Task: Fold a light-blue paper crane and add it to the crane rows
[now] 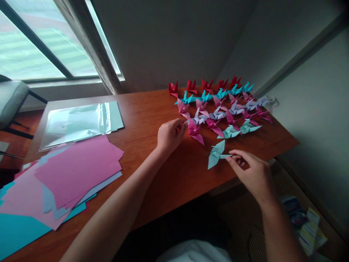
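Between the thumb and fingers of my right hand (249,169) is the thin pointed end of a mint-green paper crane (215,154), its wings spread just above or on the table near the front edge. My left hand (171,135) is closed in a pinch at the left end of the crane rows. Its fingertips meet the tip of a lavender paper crane (198,118) beside a magenta crane (194,130); whether they grip it is hidden. Two more mint cranes (231,131) sit behind the one in my right hand.
Rows of red (207,86), turquoise (205,96) and pink cranes (202,106) stand towards the back of the wooden table (144,109). Fanned coloured paper sheets (84,163) and a clear plastic packet (76,122) lie on the left. A wall (313,91) borders the right side.
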Demonstrator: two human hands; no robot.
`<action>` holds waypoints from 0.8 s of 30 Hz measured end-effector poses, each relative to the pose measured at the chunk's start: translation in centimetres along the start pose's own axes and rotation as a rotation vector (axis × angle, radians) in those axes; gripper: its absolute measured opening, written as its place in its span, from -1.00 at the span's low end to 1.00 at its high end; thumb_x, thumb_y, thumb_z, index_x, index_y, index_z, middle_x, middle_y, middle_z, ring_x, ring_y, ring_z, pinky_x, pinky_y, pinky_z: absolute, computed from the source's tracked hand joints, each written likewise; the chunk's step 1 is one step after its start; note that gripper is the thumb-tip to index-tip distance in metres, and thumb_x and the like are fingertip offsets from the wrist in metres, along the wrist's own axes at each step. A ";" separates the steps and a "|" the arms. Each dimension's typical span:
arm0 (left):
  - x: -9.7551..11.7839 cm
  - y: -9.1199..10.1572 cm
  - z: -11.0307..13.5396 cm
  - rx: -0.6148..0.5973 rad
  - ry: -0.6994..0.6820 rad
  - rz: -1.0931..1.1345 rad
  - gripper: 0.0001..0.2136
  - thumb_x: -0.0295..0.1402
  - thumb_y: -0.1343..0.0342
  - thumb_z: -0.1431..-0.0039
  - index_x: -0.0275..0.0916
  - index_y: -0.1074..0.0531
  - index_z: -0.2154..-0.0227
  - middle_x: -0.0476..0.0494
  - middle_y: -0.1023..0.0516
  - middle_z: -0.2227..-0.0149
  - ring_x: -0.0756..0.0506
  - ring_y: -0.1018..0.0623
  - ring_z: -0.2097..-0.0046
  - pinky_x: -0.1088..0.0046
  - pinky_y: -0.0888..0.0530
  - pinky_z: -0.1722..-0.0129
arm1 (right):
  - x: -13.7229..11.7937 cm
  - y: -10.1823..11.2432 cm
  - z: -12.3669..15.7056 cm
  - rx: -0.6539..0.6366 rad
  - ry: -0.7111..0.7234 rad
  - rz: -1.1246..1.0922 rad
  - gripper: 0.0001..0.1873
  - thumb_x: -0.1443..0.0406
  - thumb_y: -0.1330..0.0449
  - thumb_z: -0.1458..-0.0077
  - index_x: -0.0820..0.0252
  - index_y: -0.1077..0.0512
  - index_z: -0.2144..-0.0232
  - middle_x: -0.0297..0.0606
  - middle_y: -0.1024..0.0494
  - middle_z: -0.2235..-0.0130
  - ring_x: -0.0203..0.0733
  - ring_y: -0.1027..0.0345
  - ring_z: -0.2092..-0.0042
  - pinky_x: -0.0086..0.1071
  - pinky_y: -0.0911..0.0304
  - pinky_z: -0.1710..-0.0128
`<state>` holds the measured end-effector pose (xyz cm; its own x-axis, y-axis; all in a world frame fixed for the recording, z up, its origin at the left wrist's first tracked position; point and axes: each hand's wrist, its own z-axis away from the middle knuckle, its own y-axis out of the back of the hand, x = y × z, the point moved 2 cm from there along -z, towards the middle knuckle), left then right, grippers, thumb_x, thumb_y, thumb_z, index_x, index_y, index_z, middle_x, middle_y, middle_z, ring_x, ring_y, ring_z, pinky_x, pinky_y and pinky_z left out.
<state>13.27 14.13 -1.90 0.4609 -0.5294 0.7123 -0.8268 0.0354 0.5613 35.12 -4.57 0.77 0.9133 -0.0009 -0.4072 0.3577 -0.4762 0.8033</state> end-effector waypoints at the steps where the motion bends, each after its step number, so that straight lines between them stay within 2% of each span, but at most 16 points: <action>1: -0.1 0.0 0.0 0.002 0.002 0.001 -0.75 -0.24 -0.06 -0.31 -0.24 -0.61 0.29 -0.10 -0.60 0.46 -0.01 -0.47 0.46 0.49 -0.30 0.41 | 0.1 0.0 0.0 -0.021 0.017 -0.005 -0.85 0.21 -0.29 -0.19 0.18 -0.55 0.26 -0.26 -0.62 0.39 -0.25 -0.47 0.46 -0.43 -0.37 0.47; 8: -0.3 0.1 -0.1 0.012 0.019 0.000 -0.74 -0.25 -0.06 -0.31 -0.23 -0.61 0.29 -0.09 -0.59 0.47 -0.01 -0.45 0.47 0.50 -0.29 0.42 | 0.3 -0.9 0.3 -0.047 0.120 0.035 -0.90 0.30 -0.24 -0.23 0.20 -0.51 0.33 -0.28 -0.59 0.38 -0.28 -0.46 0.42 -0.44 -0.35 0.40; 16: -0.3 0.2 -0.1 0.020 0.017 0.015 -0.79 -0.33 -0.08 -0.27 -0.25 -0.61 0.31 -0.09 -0.59 0.47 0.01 -0.42 0.49 0.51 -0.27 0.44 | -0.6 -1.5 0.0 0.016 0.117 0.101 -0.88 0.31 -0.24 -0.21 0.20 -0.48 0.39 -0.31 -0.53 0.44 -0.26 -0.43 0.43 -0.43 -0.29 0.41; 24: -0.2 0.4 -0.1 0.026 0.020 0.022 -0.79 -0.33 -0.07 -0.27 -0.25 -0.62 0.30 -0.09 -0.60 0.47 0.02 -0.40 0.51 0.52 -0.25 0.46 | -1.6 -2.3 -0.3 0.067 0.113 0.139 -0.86 0.34 -0.24 -0.19 0.20 -0.45 0.44 -0.33 -0.50 0.47 -0.27 -0.38 0.46 -0.43 -0.25 0.43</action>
<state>12.88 14.30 -1.80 0.4484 -0.5113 0.7331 -0.8450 0.0248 0.5342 32.93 -3.18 -0.30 0.9705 0.0259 -0.2396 0.2157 -0.5363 0.8160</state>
